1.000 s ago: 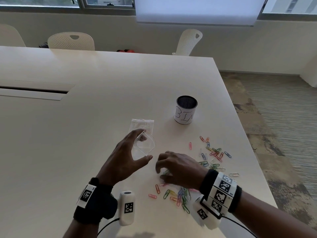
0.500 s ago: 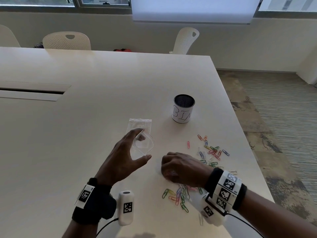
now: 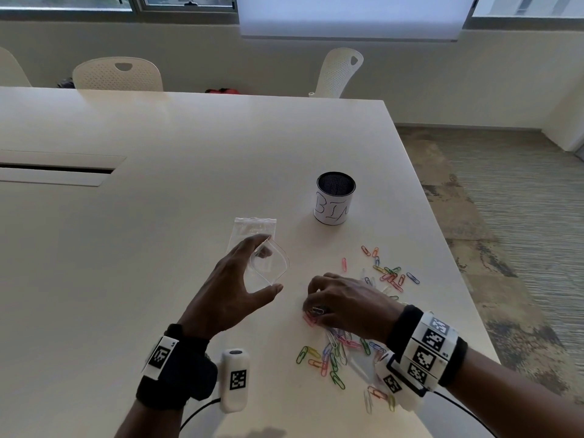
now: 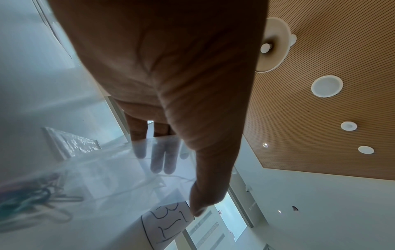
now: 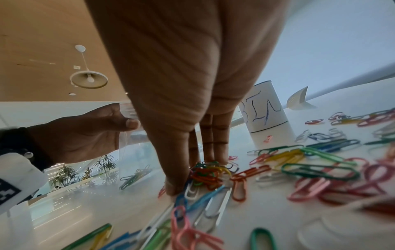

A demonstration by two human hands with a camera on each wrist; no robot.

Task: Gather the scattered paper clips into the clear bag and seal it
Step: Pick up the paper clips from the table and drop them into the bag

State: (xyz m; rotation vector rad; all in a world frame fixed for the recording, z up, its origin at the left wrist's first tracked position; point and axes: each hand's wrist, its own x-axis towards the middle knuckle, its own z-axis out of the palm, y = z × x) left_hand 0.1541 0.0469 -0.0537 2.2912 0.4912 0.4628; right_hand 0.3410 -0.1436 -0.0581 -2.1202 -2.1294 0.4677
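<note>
My left hand (image 3: 235, 287) holds the clear bag (image 3: 268, 263) upright with its mouth spread between thumb and fingers; a few clips (image 4: 32, 199) lie inside it. A second flat clear bag (image 3: 252, 230) lies on the table behind it. Coloured paper clips (image 3: 387, 275) are scattered right of the bag, with more near the front edge (image 3: 331, 358). My right hand (image 3: 341, 306) is down on the table, its thumb and fingertips (image 5: 213, 157) pinching a small bunch of clips (image 5: 208, 173).
A black mesh cup (image 3: 335, 202) with a white label reading BIN stands behind the clips. The table's right edge (image 3: 442, 235) runs close to the clips. White chairs (image 3: 118, 74) stand along the far side. A slot (image 3: 57, 170) is cut in the tabletop at left.
My right hand has slid right and slightly away over the clips, drawing several together under its fingertips. The left hand has kept the bag held open in the same place.
</note>
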